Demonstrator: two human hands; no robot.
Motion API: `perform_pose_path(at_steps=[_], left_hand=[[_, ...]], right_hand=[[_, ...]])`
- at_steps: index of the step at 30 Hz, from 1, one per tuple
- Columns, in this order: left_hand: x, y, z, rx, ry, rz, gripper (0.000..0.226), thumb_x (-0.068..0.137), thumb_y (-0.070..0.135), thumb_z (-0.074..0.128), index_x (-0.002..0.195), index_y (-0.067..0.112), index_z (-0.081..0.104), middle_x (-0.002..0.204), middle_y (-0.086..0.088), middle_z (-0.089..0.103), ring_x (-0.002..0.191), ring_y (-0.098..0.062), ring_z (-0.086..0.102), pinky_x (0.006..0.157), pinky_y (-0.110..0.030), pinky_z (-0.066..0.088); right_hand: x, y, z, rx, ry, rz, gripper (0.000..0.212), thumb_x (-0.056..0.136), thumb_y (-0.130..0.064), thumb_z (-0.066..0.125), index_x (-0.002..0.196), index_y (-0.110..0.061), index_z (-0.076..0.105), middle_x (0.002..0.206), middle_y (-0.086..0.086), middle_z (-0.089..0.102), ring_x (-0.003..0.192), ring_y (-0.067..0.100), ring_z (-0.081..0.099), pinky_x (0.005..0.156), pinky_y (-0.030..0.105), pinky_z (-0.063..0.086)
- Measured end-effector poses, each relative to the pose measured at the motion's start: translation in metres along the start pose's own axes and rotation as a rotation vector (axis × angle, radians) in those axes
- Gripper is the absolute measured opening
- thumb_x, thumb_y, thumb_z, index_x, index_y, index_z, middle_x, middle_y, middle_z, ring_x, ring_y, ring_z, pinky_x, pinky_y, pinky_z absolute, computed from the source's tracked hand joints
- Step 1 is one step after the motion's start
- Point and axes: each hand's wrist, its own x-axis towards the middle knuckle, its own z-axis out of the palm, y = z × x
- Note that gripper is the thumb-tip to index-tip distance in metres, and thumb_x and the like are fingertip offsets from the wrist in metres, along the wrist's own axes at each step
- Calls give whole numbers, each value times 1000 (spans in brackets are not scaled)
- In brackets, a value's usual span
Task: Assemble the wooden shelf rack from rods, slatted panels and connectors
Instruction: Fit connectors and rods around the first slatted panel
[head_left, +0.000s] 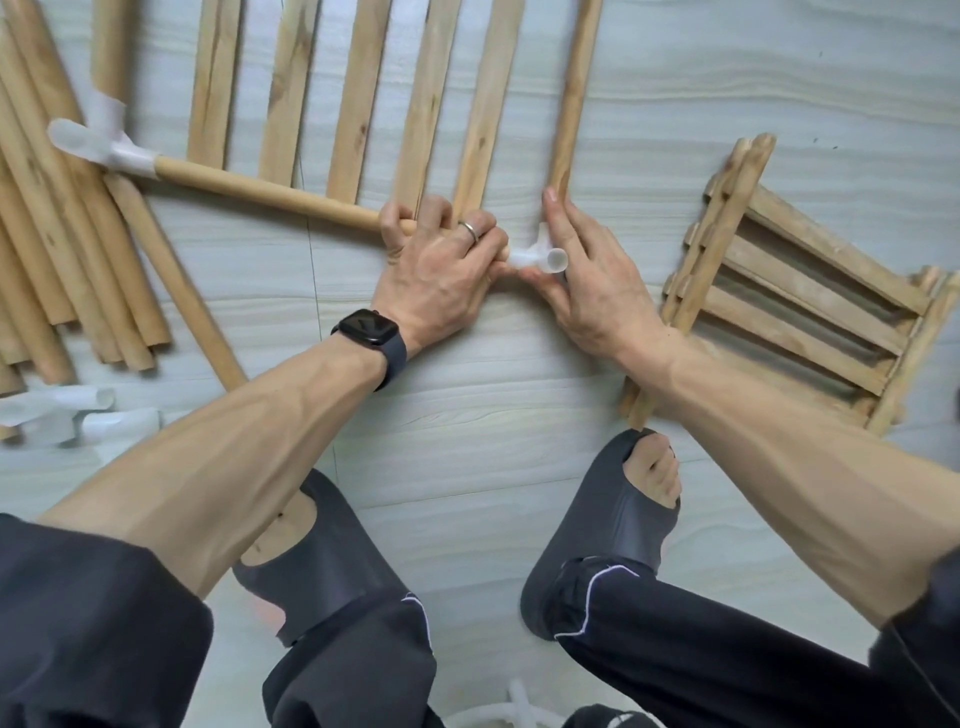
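A slatted wooden panel (358, 104) lies flat on the floor at top centre. Along its near edge runs a round rod (260, 195), whose left end sits in a white corner connector (111, 143). My left hand (436, 270) grips the rod's right end. My right hand (587, 280) holds a second white connector (537, 257) right at that rod end, fingers wrapped round it and reaching up the upright rod (571, 104) on the panel's right side. How far the rod end sits inside this connector is hidden by my fingers.
A pile of loose rods (47, 234) lies at the left, with spare white connectors (78, 415) below it. Stacked slatted panels (795, 306) lie at the right. My two feet in dark slippers (613, 519) stand on the pale floor close below the work.
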Motion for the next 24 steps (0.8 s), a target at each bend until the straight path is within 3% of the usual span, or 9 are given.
perform_pose_path(at_steps=[8, 13, 17, 20, 24], left_hand=[[0, -1, -3, -4, -36, -23, 15, 98, 31, 53, 91, 22, 62, 106, 6, 65, 95, -25, 39, 82, -41, 20], [2, 3, -3, -54, -87, -72, 16, 97, 33, 56, 99, 20, 63, 108, -3, 64, 98, -28, 44, 84, -43, 21], [1, 4, -9, -121, -109, -99, 25, 90, 35, 60, 108, 18, 63, 108, -7, 63, 99, -27, 43, 86, -43, 22], [0, 3, -13, -180, -119, -35, 31, 85, 40, 63, 106, 17, 66, 107, -4, 64, 97, -30, 52, 86, -43, 26], [7, -5, -19, -294, -95, -134, 18, 86, 36, 60, 87, 19, 66, 90, 1, 63, 88, -26, 56, 86, -41, 29]], right_hand=[[1, -5, -5, -1, 18, -16, 78, 102, -60, 33, 156, -4, 31, 151, 21, 46, 112, 43, 60, 93, 51, 51], [7, -12, -7, 11, 77, -6, 75, 98, -61, 44, 155, -11, 39, 124, 19, 56, 85, 33, 59, 68, 41, 51], [3, -15, -3, 20, 72, 1, 77, 99, -56, 53, 157, -11, 33, 126, 18, 53, 88, 29, 58, 72, 36, 48], [-11, -10, -6, -7, 50, -7, 78, 96, -43, 64, 158, -9, 30, 127, 18, 51, 100, 32, 58, 78, 41, 52], [-9, -3, -19, -178, 94, -195, 54, 91, -19, 67, 141, -4, 56, 113, 15, 63, 88, 36, 58, 66, 47, 50]])
